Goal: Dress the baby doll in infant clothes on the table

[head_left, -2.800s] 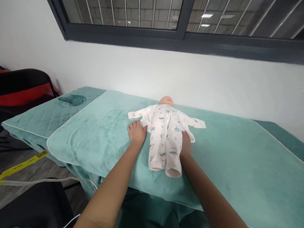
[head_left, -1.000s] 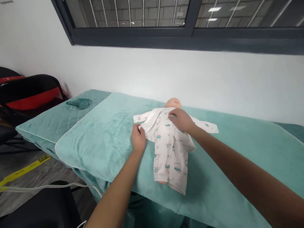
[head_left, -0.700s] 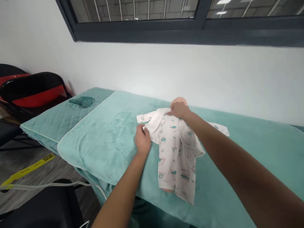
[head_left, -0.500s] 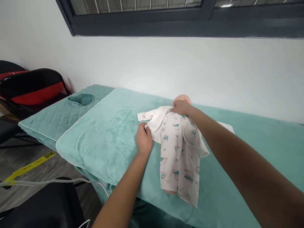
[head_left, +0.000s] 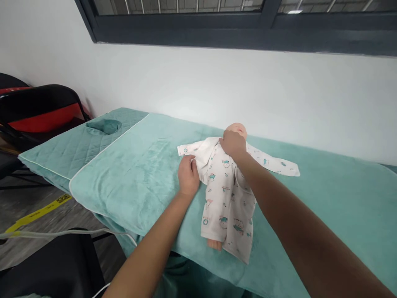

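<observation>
A baby doll [head_left: 237, 128] lies on its back on the green padded bed, its head toward the wall. White baby clothes [head_left: 218, 194] printed with small teal and pink figures cover its body, and a foot [head_left: 214, 244] pokes out at the lower end. Both sleeves stretch out sideways. My left hand [head_left: 188, 176] pinches the edge of the garment's open front flap on the left side. My right hand [head_left: 233, 144] is closed at the garment's neckline, just below the doll's face; its fingertips are partly hidden.
The bed's teal cover [head_left: 139, 178] has a face hole [head_left: 104, 126] at its left end. Black-and-red chairs [head_left: 43, 111] stand at the left, a black seat [head_left: 56, 265] at the lower left. A white cable [head_left: 62, 235] crosses there. A dark-framed window [head_left: 182, 31] is above.
The right forearm has shifted lower, so the whole right sleeve of the garment shows. The doll's foot shows more below the hem. My left hand stays at the flap edge.
</observation>
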`<action>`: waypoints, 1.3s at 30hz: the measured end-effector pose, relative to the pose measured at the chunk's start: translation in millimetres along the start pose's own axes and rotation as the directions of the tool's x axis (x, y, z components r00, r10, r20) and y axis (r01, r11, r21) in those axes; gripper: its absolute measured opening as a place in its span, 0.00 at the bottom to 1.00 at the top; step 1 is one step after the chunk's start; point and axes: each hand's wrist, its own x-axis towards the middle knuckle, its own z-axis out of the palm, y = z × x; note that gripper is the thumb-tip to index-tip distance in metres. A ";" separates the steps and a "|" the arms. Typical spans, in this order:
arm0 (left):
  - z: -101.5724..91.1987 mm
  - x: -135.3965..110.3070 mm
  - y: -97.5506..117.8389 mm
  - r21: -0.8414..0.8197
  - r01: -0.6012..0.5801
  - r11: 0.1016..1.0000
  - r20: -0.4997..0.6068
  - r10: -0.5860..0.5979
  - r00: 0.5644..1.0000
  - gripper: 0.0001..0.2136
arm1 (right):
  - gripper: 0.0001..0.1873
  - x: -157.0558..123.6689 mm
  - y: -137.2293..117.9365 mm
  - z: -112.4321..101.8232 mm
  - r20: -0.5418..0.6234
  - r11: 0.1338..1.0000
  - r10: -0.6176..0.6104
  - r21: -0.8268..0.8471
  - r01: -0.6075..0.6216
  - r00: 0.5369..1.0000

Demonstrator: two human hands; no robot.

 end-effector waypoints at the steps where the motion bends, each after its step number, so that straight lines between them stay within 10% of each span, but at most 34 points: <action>1: 1.0 3.6 8.0 -0.026 -0.054 0.998 0.012 0.054 0.998 0.09 | 0.13 -3.3 0.4 -0.7 -0.024 1.000 -0.012 0.009 0.012 1.000; 5: 10.9 7.4 46.0 -0.078 -0.357 0.931 0.146 0.365 0.919 0.13 | 0.13 -12.1 4.5 -4.3 -0.136 0.986 -0.072 0.141 0.091 0.988; 9: 25.6 -8.7 65.3 -0.118 -0.687 0.717 0.445 0.656 0.609 0.11 | 0.19 -17.7 12.5 -6.3 -0.259 0.851 0.032 0.513 0.109 0.965; 11: 31.0 -16.6 64.2 -0.156 -0.716 0.680 0.487 0.684 0.543 0.09 | 0.19 -19.7 15.9 -5.6 -0.231 0.785 0.068 0.613 0.091 0.971; 17: 28.6 -15.6 58.8 -0.365 -0.251 0.896 0.505 0.418 0.756 0.10 | 0.19 -18.9 23.8 1.7 -0.228 0.811 -0.075 0.552 0.193 0.971; 22: 30.4 26.1 59.1 -0.463 0.359 0.810 0.511 -0.087 0.855 0.09 | 0.23 -21.0 37.1 0.2 -0.349 0.830 -0.007 0.520 0.200 0.937; 29: 98.1 97.5 60.5 -0.249 0.206 0.946 0.400 -0.093 0.912 0.07 | 0.10 -43.3 73.5 -30.4 -0.286 0.770 0.375 0.627 -0.124 0.882; 33: 130.2 109.6 63.9 -0.002 0.011 1.000 0.469 -0.008 0.883 0.06 | 0.15 -46.7 73.6 -35.3 -0.009 0.812 0.324 0.516 -0.273 0.946; 39: 127.9 109.1 64.6 0.046 -0.009 0.999 0.575 -0.019 0.818 0.09 | 0.14 -39.7 53.6 -25.3 -0.068 0.886 0.304 0.386 -0.256 0.950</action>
